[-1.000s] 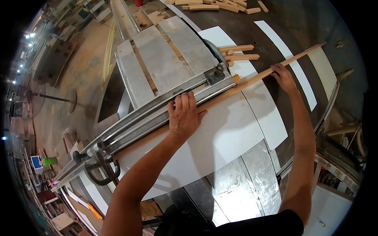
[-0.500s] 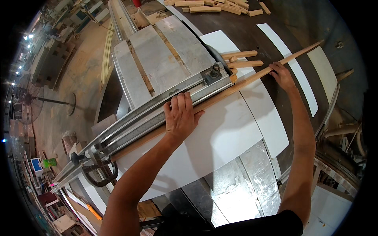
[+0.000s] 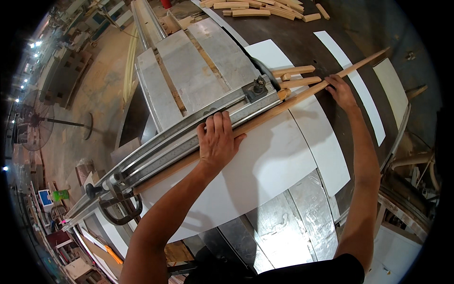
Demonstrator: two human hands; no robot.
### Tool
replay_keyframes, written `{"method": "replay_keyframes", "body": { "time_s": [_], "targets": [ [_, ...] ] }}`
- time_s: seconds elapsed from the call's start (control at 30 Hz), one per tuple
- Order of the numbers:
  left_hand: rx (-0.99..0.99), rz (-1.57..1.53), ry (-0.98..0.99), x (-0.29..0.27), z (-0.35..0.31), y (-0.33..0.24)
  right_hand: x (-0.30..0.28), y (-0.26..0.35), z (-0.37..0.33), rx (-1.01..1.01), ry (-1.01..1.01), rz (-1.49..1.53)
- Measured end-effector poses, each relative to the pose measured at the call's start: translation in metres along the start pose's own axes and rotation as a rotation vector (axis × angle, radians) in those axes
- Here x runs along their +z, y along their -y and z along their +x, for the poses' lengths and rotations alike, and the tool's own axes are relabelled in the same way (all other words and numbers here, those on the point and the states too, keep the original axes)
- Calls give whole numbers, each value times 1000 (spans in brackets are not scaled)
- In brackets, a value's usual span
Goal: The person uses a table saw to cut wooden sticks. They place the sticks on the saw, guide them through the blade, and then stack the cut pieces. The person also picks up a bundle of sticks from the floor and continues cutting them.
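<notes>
The left hand (image 3: 216,144) clasps a long, slim, light-brown wooden strip (image 3: 272,114) against a straight silver metal fence (image 3: 241,112), thumb on the near side; farther right, the right hand (image 3: 341,93) grips the strip, which crosses flat white sheets (image 3: 279,156).

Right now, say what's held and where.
Right hand: wooden strip, toward its right end. Left hand: over the metal fence, thumb by the strip; grip unclear.
</notes>
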State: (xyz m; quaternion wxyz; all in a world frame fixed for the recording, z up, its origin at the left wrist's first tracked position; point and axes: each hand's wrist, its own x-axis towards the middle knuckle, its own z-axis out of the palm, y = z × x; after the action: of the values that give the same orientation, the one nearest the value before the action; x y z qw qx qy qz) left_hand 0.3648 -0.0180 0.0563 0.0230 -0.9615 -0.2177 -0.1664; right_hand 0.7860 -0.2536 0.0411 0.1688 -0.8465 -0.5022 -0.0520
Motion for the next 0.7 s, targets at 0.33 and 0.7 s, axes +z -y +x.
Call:
{"method": "replay_keyframes", "body": {
  "time_s": [0.33,0.7],
  "targets": [
    [-20,-11,29,0,1,0,3,1,0,15,-3,6],
    [-40,-41,30,1,3,-3,6,-5,0,-22,-40,8]
  ]
}}
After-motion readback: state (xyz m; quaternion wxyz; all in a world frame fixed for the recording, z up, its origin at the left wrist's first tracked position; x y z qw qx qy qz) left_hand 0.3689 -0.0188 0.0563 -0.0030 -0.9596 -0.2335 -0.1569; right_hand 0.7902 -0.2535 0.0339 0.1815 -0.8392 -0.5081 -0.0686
